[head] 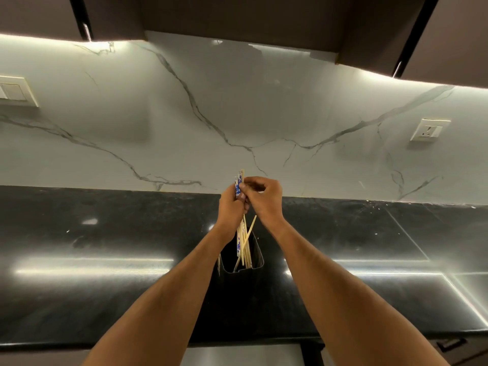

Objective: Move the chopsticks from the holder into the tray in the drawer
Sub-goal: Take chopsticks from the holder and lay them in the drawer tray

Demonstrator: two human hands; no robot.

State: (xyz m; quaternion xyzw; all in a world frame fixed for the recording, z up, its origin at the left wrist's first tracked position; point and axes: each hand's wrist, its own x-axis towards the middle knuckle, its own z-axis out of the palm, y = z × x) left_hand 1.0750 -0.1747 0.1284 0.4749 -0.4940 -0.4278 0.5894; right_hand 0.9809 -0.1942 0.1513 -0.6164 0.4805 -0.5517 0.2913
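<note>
A dark, open-topped holder [257, 256] stands on the black countertop [105, 233] between my forearms. A bundle of chopsticks [244, 247], some plain wood and some in white-and-blue paper sleeves, sticks up out of it. My left hand [231, 210] is wrapped around the bundle's upper part, with the tips showing above my fingers. My right hand [264, 196] pinches the same bundle near its top. One loose wooden stick leans off to the right of the bundle. No drawer tray is visible.
A white marble backsplash [237, 114] rises behind the counter, with a switch plate [15, 92] at left and a socket [429, 130] at right. Dark wall cabinets [250, 14] hang overhead. A pale drawer front [243, 353] shows below the counter edge.
</note>
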